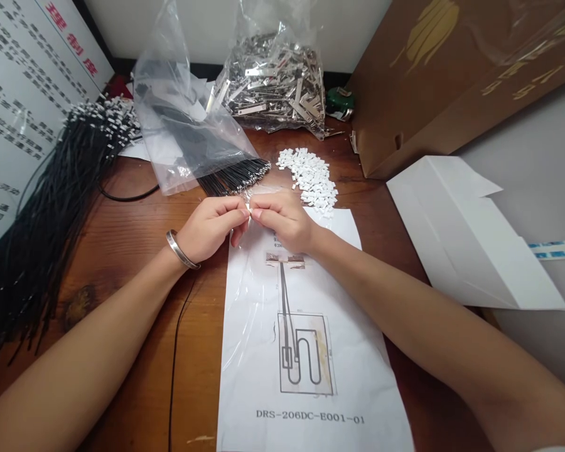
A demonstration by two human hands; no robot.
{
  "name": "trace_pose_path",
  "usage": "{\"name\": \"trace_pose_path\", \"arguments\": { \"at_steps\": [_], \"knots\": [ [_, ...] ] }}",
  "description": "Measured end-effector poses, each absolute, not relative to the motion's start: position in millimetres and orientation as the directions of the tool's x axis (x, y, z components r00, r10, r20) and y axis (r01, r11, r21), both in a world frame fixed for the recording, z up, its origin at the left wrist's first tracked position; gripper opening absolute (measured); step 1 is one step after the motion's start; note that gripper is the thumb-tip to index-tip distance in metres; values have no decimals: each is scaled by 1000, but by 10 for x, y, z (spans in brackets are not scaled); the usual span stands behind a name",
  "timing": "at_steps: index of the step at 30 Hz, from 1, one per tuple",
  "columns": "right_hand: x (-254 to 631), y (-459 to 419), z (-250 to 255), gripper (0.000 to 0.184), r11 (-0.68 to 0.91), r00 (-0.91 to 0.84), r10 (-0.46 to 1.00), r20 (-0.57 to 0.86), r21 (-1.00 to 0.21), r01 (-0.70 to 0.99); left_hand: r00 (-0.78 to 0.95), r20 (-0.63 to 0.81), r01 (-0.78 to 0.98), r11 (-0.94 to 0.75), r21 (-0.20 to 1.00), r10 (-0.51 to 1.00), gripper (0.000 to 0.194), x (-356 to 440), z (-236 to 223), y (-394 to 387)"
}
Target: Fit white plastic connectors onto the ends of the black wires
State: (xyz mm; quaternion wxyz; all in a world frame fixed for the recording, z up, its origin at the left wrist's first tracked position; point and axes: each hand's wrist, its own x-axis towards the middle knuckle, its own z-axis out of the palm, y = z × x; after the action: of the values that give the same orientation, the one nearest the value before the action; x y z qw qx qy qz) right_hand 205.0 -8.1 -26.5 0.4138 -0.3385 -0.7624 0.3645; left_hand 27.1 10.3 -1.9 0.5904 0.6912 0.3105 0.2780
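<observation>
My left hand (216,226), with a metal bangle at the wrist, and my right hand (282,220) meet fingertip to fingertip above the top of a printed sheet (249,376). Both are closed in a pinch. A tiny pale piece, apparently a white connector (250,214), shows between the fingertips, mostly covered. One black wire (174,351) runs up the table and passes under my left wrist; its upper end is hidden by the hand. Just beyond the hands lie a bundle of black wires (235,176) with metal tips and a pile of white connectors (311,176).
A clear plastic bag (169,125) partly covers the wire bundle. Behind stands a bag of metal strips (277,88) beside a green object (339,102). More black wires (42,220) hang at left. A brown box (405,81) and folded white card (471,238) stand right.
</observation>
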Motion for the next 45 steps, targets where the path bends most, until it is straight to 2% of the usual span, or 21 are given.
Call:
{"name": "trace_pose_path", "arguments": {
  "at_steps": [10,15,20,28,41,45],
  "knots": [
    [2026,-90,-231,30,457,-380,842,384,-881,123,611,80,139,-206,969,787,24,285,-19,83],
    [2001,-92,-238,27,404,-320,874,366,-913,58,539,28,115,-106,988,842,20,290,-6,92],
    [1988,-95,-236,27,390,-289,893,345,-914,116,531,42,71,-94,993,846,18,289,-26,102],
    [2003,-108,-202,29,408,-369,860,352,-909,83,545,23,89,-85,992,838,16,292,-13,96],
    [2058,-86,-141,35,143,-490,853,179,-983,-111,586,9,108,-89,990,810,26,269,-2,93],
    [2070,-59,-167,31,88,-482,863,154,-984,-157,604,29,95,-108,990,797,27,268,4,95]
  ]
}}
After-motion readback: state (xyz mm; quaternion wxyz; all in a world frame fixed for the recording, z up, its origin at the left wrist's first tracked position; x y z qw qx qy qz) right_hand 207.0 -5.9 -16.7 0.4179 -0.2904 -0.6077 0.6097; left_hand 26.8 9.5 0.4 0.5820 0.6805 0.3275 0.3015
